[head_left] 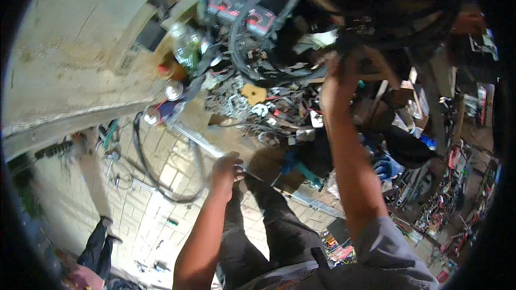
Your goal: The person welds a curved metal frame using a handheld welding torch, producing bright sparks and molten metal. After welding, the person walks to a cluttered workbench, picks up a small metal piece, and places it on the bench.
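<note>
My left hand point(226, 174) is low at the front edge of a cluttered workbench point(244, 137), just above my knees. Its fingers are curled in, with a small pale spot at them; what they hold, if anything, I cannot make out. Farther up, my right hand point(334, 70) reaches across the bench into dark clutter, next to a thick black cable point(236, 43). Blur and shadow hide its fingers. A pale scrap point(322, 39) lies just beyond it. Between the hands are a yellow disc-shaped piece point(253, 94) and many small loose parts.
A box with red-marked knobs point(258, 20), a green bottle point(187, 53) and a can point(173, 90) stand at the back left. A black cable loop point(141, 153) hangs over the paved floor. Another person's legs point(99, 244) show at lower left. Tangled parts point(441, 204) heap up at right.
</note>
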`<action>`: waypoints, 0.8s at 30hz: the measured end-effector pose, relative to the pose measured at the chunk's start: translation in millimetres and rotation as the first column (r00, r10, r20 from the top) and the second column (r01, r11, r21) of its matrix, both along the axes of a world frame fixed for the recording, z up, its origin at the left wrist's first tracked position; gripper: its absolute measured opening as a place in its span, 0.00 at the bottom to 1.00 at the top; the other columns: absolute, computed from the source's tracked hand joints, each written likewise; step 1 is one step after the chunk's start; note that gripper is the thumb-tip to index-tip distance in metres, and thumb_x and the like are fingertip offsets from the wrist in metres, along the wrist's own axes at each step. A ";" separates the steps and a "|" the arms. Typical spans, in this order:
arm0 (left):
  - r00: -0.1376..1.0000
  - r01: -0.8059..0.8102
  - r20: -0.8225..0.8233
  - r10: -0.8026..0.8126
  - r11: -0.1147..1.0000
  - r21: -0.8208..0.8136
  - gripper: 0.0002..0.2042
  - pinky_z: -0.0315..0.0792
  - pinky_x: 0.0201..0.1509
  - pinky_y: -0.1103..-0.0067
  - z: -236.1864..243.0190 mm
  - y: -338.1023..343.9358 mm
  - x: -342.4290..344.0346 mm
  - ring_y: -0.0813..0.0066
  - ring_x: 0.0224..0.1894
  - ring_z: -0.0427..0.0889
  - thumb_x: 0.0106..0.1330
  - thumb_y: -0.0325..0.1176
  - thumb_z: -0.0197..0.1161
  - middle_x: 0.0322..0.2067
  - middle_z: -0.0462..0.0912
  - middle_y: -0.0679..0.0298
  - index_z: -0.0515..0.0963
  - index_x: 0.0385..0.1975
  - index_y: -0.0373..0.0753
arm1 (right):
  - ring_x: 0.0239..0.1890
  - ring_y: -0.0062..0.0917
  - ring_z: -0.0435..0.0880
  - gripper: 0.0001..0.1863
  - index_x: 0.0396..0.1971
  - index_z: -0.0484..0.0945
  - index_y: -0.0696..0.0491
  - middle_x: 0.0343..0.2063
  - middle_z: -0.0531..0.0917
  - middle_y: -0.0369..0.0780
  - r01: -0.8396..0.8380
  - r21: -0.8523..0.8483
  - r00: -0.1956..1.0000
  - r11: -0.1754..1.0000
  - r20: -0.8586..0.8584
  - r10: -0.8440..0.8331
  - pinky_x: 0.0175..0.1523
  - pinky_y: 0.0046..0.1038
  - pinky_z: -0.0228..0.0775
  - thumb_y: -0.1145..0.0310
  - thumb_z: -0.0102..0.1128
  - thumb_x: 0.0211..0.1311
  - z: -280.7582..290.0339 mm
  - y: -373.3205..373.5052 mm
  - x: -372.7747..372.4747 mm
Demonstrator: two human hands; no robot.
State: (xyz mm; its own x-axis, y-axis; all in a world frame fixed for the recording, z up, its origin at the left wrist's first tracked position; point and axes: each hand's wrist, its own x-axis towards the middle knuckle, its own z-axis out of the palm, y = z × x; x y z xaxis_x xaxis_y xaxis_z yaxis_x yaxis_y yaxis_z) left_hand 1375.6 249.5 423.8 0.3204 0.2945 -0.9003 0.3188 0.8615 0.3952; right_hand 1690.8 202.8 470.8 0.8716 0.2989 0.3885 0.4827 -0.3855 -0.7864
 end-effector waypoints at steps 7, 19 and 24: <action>0.892 0.253 -0.442 -0.091 0.912 0.324 0.15 0.71 0.33 0.75 -160.3 63.6 -130.1 0.74 0.30 0.74 0.62 0.40 0.60 0.32 0.77 0.62 0.74 0.43 0.37 | 0.47 0.53 0.74 0.29 0.50 0.70 0.61 0.45 0.76 0.56 0.176 -0.323 0.969 0.930 0.223 -0.106 0.50 0.40 0.66 0.48 0.46 0.67 -21.1 15.0 47.0; 0.874 0.486 -0.350 -0.337 0.618 0.619 0.26 0.66 0.57 0.69 -244.1 198.0 -120.1 0.62 0.54 0.73 0.58 0.31 0.64 0.53 0.73 0.52 0.64 0.57 0.35 | 0.49 0.43 0.77 0.24 0.52 0.71 0.58 0.43 0.78 0.51 -0.633 -0.300 0.618 0.714 -0.751 0.232 0.52 0.36 0.69 0.63 0.62 0.58 -136.2 -114.6 -294.0; 0.704 0.672 -0.528 -0.474 0.207 0.711 0.15 0.69 0.47 0.66 -232.7 152.0 -168.4 0.49 0.44 0.76 0.62 0.42 0.61 0.36 0.79 0.50 0.72 0.38 0.36 | 0.51 0.45 0.74 0.30 0.55 0.67 0.59 0.47 0.75 0.53 -0.712 -0.254 0.502 0.655 -0.836 0.222 0.56 0.38 0.65 0.63 0.66 0.54 -165.5 -99.2 -356.5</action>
